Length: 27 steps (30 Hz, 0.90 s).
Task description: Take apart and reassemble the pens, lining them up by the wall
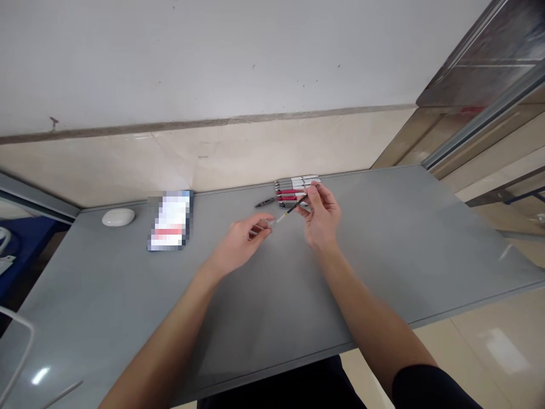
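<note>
My right hand (322, 217) is closed, its thumb and fingertips pinching the upper end of a slim pen refill (297, 205). The refill is dark along most of its length and pale at its lower end, slanting down toward the other hand. My left hand (244, 238) pinches a tiny clear piece (271, 222) close to that pale end; what it is, I cannot make out. Just beyond the hands, a row of pens (293, 184) in grey, white and red lies side by side, partly hidden by my right hand. A short dark pen part (264, 202) lies left of the row.
Both hands are above a grey table (264, 318) that stands against a wall. Toward its left lie a phone (170, 221) with a blurred-out screen and a smooth white oval object (118, 217). A white cable (28, 346) curves at the lower left.
</note>
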Tool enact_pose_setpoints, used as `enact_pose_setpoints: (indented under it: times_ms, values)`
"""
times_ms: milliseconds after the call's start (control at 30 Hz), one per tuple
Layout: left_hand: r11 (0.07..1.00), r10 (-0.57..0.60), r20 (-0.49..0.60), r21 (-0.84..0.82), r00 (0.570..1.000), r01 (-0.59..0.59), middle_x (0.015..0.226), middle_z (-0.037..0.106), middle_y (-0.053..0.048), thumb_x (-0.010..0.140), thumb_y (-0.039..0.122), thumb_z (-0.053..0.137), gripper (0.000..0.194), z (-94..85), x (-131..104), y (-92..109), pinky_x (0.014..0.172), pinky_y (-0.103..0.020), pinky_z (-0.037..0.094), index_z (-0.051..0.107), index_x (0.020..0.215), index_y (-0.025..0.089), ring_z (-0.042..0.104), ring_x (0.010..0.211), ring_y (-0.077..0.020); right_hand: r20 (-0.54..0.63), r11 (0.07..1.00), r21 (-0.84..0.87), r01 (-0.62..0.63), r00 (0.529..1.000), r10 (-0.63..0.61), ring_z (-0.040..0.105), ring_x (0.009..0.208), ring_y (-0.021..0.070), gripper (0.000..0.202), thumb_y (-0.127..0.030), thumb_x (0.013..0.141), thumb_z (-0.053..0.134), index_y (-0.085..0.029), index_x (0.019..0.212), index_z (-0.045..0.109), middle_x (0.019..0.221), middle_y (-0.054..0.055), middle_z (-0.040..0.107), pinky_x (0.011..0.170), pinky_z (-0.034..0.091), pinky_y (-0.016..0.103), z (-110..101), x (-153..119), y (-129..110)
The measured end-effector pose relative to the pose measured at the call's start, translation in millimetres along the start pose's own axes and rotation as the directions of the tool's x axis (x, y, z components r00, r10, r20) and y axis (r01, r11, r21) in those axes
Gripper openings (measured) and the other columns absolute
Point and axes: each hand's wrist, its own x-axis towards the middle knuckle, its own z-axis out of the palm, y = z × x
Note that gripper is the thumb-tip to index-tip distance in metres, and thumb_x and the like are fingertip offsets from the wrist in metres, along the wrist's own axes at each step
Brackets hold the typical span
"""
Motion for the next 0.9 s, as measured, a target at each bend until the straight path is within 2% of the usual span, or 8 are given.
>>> enact_pose_setpoints:
  times_ms: [100,200,367,433,533,633,900]
  values:
    - [1.0,0.018,0.023,0.011,1.0,-0.018,0.089,0.071,-0.004,0.085,0.037,0.062,0.028,1.7,3.2,3.4,0.075,-0.034,0.051,0.069,0.111,0.027,0.065,0.079,-0.0207,-0.018,1.0,0.007,0.009,1.0,-0.008,0.066,0.08,0.0135,0.035,-0.046,0.07,0.075,-0.026,0.097,0.067,0.099,0.001,0.067,0.061,0.06,0.026,-1.1,0.6,0.1]
    - [0.999,0.018,0.024,0.035,1.0,-0.019,0.089,0.071,-0.004,0.085,0.036,0.062,0.029,3.7,4.7,4.2,0.074,-0.034,0.051,0.069,0.111,0.027,0.065,0.078,-0.0205,0.013,0.999,0.001,0.032,0.999,-0.032,0.066,0.08,0.0129,0.032,-0.045,0.072,0.074,-0.025,0.096,0.066,0.105,0.001,0.067,0.061,0.06,0.027,0.5,-2.3,0.4]
    - [1.0,0.026,-0.029,-0.011,0.999,-0.026,0.085,0.07,-0.004,0.082,0.036,0.065,0.027,5.9,5.8,2.3,0.068,-0.032,0.051,0.072,0.107,0.026,0.063,0.069,-0.0191,0.118,0.999,-0.038,0.023,0.993,-0.018,0.066,0.075,0.013,0.024,-0.042,0.073,0.074,-0.025,0.088,0.066,0.087,-0.001,0.068,0.066,0.06,0.03,6.3,-11.6,-1.0]
    - [0.999,0.023,-0.031,0.024,0.999,-0.022,0.082,0.07,-0.003,0.082,0.036,0.064,0.024,5.3,6.0,1.3,0.066,-0.031,0.051,0.073,0.101,0.025,0.061,0.066,-0.0179,0.162,0.998,-0.056,0.004,0.987,0.005,0.066,0.073,0.0127,0.023,-0.042,0.072,0.075,-0.024,0.085,0.066,0.085,-0.001,0.067,0.065,0.06,0.03,8.3,-15.1,-0.3]
    - [0.994,0.009,0.038,0.106,0.999,-0.013,0.073,0.066,0.0,0.086,0.035,0.057,0.019,2.8,4.9,0.2,0.064,-0.029,0.048,0.072,0.089,0.023,0.057,0.064,-0.0158,0.209,0.998,-0.06,-0.033,0.977,0.045,0.066,0.071,0.0124,0.023,-0.041,0.07,0.077,-0.024,0.083,0.068,0.084,-0.001,0.068,0.064,0.06,0.03,9.9,-18.3,3.1]
    - [0.994,0.004,0.063,0.108,0.998,-0.011,0.068,0.062,0.0,0.086,0.034,0.055,0.02,0.1,3.0,-0.6,0.061,-0.028,0.046,0.07,0.08,0.022,0.054,0.062,-0.0154,0.242,0.995,-0.08,-0.057,0.967,0.075,0.065,0.071,0.0125,0.023,-0.04,0.068,0.078,-0.023,0.081,0.069,0.083,-0.001,0.069,0.064,0.061,0.03,10.8,-19.3,7.5]
    - [1.0,-0.01,0.01,0.02,1.0,0.01,0.064,0.061,0.0,0.08,0.036,0.059,0.018,1.9,1.7,-1.2,0.061,-0.027,0.046,0.066,0.073,0.022,0.054,0.061,-0.0164,0.201,0.99,-0.123,-0.062,0.976,0.086,0.065,0.08,0.014,0.025,-0.039,0.065,0.08,-0.022,0.079,0.068,0.089,0.001,0.071,0.074,0.062,0.036,12.4,-18.2,15.6]
